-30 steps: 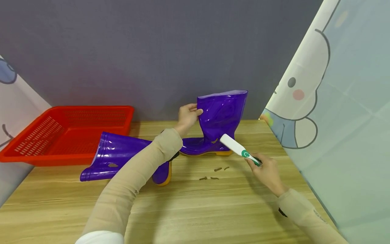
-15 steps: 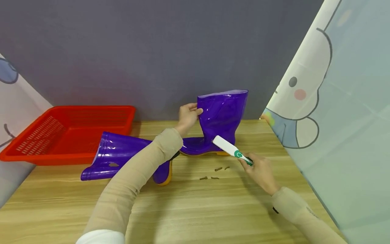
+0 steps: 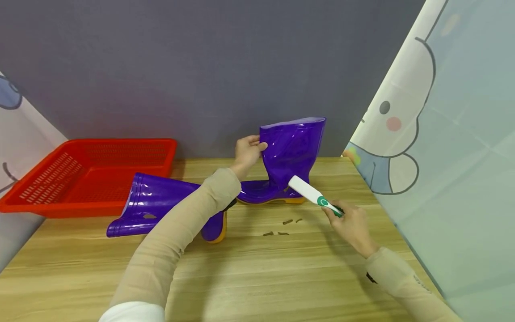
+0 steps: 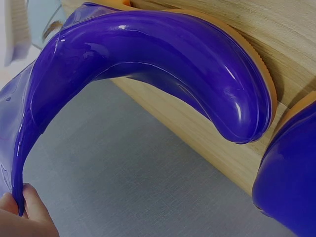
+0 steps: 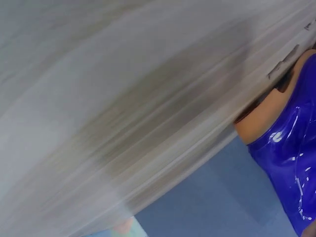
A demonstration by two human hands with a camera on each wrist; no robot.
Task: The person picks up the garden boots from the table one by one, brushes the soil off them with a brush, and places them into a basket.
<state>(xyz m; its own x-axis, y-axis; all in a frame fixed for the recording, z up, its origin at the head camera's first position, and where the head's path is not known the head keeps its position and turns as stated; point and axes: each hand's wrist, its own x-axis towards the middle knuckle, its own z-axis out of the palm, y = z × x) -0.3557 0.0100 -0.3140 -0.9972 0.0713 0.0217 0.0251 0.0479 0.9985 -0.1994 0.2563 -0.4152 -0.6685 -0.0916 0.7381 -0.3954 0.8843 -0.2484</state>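
A purple rubber boot (image 3: 291, 150) with an orange sole stands on the wooden table, toe to the left. My left hand (image 3: 247, 155) pinches the top of its shaft at the left side; in the left wrist view the fingers (image 4: 37, 210) hold the edge. My right hand (image 3: 354, 227) grips a white and green brush (image 3: 306, 190) by its handle. The brush head lies against the boot's lower part around the ankle, beside a brown smear (image 3: 286, 188). Bristles show on the brush (image 4: 19, 29) in the left wrist view. In the right wrist view, only part of the boot (image 5: 291, 153) shows.
A second purple boot (image 3: 161, 194) lies on its side under my left forearm, with a brown patch (image 3: 149, 216) on its shaft. Behind it is a red plastic basket (image 3: 120, 142). Several brown scraps (image 3: 287, 222) lie on the table (image 3: 257, 277) before the standing boot.
My right hand moves the brush left along the boot's ankle, then back right and slightly up. My left hand keeps its hold on the shaft.
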